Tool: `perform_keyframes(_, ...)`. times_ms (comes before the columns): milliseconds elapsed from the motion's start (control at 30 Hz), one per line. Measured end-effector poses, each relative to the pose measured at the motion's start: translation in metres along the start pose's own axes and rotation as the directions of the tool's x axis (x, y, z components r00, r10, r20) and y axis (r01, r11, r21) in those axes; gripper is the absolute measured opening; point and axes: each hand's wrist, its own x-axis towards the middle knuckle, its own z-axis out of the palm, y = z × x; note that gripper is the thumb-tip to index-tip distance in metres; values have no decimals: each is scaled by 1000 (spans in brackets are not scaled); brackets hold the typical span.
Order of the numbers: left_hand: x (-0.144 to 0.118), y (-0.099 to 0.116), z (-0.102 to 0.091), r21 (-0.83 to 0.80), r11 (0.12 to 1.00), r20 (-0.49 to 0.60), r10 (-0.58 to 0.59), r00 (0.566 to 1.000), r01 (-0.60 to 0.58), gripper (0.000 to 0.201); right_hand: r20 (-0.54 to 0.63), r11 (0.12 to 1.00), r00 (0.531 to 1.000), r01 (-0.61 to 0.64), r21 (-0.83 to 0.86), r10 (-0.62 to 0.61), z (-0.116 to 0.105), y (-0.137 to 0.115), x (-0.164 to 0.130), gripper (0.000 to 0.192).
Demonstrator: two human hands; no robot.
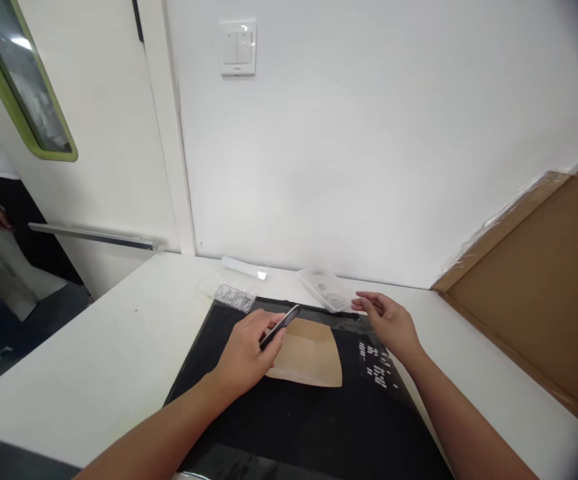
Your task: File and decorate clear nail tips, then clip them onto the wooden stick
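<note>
Left hand holds a dark tool over a brown paper sheet.

The left hand (247,353) has its fingers closed around slim black tweezers (281,326), near the frame centre; they look light, stiff and smooth, best gripped mid-body. The right hand (387,321) hovers with fingers loosely spread, holding nothing. The thin, floppy brown sheet (309,357) lies on a black mat (299,420) on the white worktop (119,347).

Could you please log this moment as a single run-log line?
left hand: holds tweezers over brown sheet | right hand: open, near clear tray | black mat underneath
</note>
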Motion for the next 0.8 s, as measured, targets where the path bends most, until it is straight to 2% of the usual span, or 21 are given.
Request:
perform_keyframes(167, 0, 0, 0, -1, 1000, 1, -19, 1000, 19, 28, -5, 1000, 1000, 3, -4, -3, 0, -6, -2, 28)
perform_keyframes(467, -1, 2, 0, -3, 999, -9, -48, 999, 48, 30, -30, 995, 996, 83, 62, -81, 6, -17, -9, 37)
perform_keyframes(667, 1, 6, -2, -81, 988, 22, -127, 992, 128, 26, 120, 983, 978, 158, 98, -169, 29, -54, -37, 37)
perform_keyframes(800, 1, 8, -2, -170, 967, 63, -184, 981, 192, 26, 221, 964, 951, 170, 205, -215, 43, -79, -59, 32)
